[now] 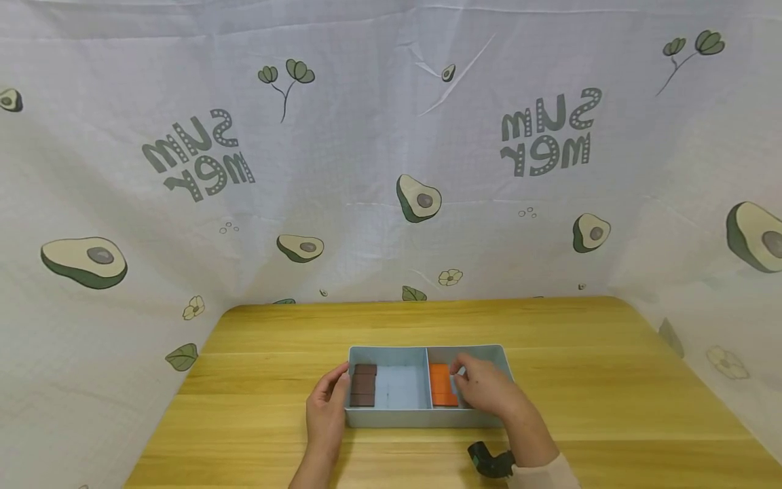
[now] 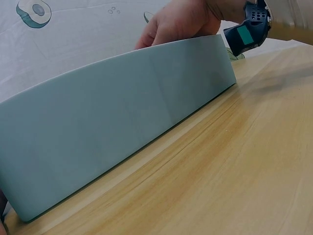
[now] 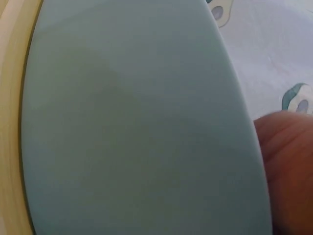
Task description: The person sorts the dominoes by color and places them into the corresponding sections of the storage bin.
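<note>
A pale blue two-compartment box [image 1: 421, 418] sits on the table. My left hand [image 1: 325, 407] holds its left end, with thumb and fingertips at the wall and rim. Brown rectangular pieces [image 1: 364, 386] lie in a column along the left compartment's left side. In the right compartment, orange rectangular pieces [image 1: 442, 384] line up beside the divider [image 1: 429, 377]. My right hand [image 1: 485, 386] reaches over the front wall into this compartment, fingers bent just right of the orange pieces; I cannot tell whether they pinch one. The right wrist view shows mostly the box's outer wall [image 3: 142, 117].
The wooden table [image 1: 269, 367] extends around the box. A dark wrist-worn device [image 1: 489, 462] hangs by my right wrist, in front of the box. A white cloth [image 1: 366, 258] printed with avocados stands behind the table and along both sides.
</note>
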`<state>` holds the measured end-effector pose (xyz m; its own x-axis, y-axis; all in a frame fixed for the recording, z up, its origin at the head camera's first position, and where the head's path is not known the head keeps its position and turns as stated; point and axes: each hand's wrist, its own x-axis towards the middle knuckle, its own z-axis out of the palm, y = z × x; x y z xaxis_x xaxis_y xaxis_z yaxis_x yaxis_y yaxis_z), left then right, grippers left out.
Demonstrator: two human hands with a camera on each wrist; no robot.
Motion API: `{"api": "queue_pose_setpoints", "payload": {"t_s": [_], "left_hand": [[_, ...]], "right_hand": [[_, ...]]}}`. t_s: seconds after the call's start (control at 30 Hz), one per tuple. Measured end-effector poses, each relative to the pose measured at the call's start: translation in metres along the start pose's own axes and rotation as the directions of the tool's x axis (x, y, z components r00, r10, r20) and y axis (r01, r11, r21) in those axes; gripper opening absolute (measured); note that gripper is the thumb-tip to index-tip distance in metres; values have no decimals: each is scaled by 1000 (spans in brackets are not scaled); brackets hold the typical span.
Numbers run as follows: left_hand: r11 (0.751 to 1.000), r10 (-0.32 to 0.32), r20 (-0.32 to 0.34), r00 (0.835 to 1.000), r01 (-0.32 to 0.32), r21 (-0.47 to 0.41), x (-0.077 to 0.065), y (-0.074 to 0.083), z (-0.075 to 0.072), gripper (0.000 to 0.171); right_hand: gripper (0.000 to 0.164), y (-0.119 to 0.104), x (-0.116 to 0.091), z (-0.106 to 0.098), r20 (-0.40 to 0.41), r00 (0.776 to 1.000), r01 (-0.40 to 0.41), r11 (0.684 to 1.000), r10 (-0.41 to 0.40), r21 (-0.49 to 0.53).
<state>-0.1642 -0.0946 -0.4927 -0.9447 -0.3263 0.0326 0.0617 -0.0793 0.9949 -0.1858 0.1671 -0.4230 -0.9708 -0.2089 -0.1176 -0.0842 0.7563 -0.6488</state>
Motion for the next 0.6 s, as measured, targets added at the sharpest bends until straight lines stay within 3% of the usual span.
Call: {"api": "queue_pose_setpoints", "payload": {"t_s": [0.23, 0.6], "left_hand": [[1000, 16, -2, 1000, -16, -2, 0, -1, 0, 32], [1000, 2, -6, 1000, -2, 5, 0, 0, 1, 33]], "right_hand": [[14, -2, 2, 3, 28, 998, 47, 999, -47, 20], [9, 0, 4, 4, 27, 999, 33, 999, -34, 14]]}}
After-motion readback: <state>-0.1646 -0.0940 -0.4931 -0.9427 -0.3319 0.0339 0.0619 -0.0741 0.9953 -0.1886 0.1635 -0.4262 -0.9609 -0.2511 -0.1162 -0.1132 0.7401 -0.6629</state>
